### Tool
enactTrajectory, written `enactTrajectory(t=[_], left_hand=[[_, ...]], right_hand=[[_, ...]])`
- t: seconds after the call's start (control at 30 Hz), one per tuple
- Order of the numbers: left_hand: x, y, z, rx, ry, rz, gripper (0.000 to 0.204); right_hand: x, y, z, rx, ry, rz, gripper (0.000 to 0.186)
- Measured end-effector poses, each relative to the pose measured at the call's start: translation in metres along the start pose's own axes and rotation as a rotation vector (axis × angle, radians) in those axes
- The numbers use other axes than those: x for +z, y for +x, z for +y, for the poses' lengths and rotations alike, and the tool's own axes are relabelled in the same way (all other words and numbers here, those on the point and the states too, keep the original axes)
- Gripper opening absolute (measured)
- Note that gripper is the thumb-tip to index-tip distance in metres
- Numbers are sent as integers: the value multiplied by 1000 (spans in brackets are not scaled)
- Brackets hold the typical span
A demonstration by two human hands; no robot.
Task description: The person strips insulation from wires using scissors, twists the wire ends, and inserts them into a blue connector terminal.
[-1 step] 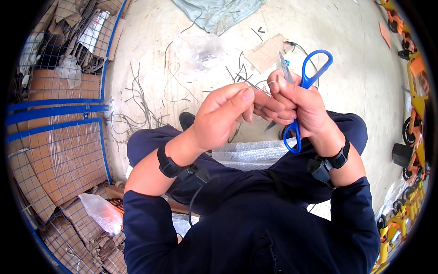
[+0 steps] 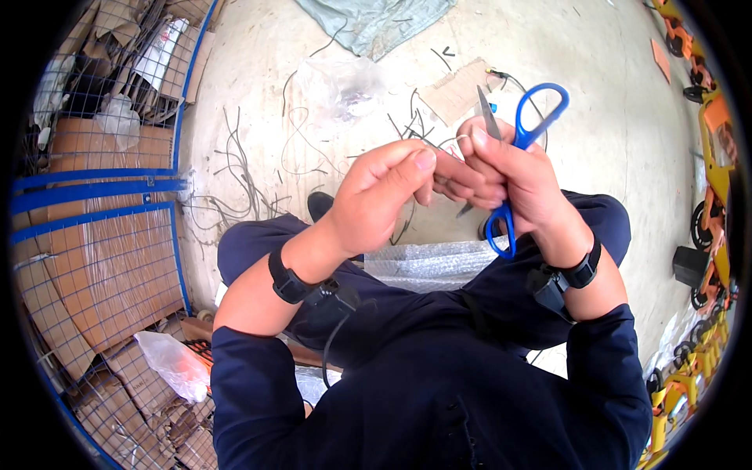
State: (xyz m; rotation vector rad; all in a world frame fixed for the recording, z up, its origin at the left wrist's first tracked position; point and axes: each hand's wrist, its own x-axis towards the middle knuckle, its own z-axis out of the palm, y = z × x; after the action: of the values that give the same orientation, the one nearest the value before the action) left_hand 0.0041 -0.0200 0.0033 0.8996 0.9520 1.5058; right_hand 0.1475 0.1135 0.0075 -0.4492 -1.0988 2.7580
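My left hand [image 2: 376,196] is closed in a pinch, its thumb pressed against the fingers. A thin pale wire [image 2: 452,142] shows between the two hands, with a bit of red beside it. The fingertips hide most of it. My right hand [image 2: 529,176] is closed around scissors [image 2: 524,139] with blue loop handles. Their metal blades stand spread, one pointing up past the thumb, the other mostly hidden beneath the fingers. The right thumb and forefinger also pinch at the pale wire. Both hands meet in front of my lap.
Dark cable pieces [image 2: 239,168] are scattered on the floor. Beyond lie a clear plastic bag [image 2: 341,86], a cardboard piece [image 2: 457,92] and a grey-green sheet [image 2: 376,22]. Bubble wrap [image 2: 427,265] lies between my legs. A blue mesh cage [image 2: 178,141] of cardboard stands left; yellow wheeled frames [image 2: 717,141] stand right.
My right hand and the scissors have shifted very slightly up and left. More of the pale wire shows between the hands. The left hand has hardly moved.
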Motion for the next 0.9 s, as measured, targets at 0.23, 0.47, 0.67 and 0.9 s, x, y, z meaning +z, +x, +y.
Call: enactTrajectory(t=[0.23,0.47,0.67,0.9], left_hand=[[-9,5,17,58,298,154,35],[-19,1,29,-5,657,209,34],[-42,-3,6,68,828,145,22],[-47,7,3,69,953,147,20]], right_hand=[[-88,60,-28,-19,-961,523,28],[-318,99,111,449,-1720,605,35],[-387,63,253,656,-1581,590,29],[-390,64,251,629,-1643,748,27]])
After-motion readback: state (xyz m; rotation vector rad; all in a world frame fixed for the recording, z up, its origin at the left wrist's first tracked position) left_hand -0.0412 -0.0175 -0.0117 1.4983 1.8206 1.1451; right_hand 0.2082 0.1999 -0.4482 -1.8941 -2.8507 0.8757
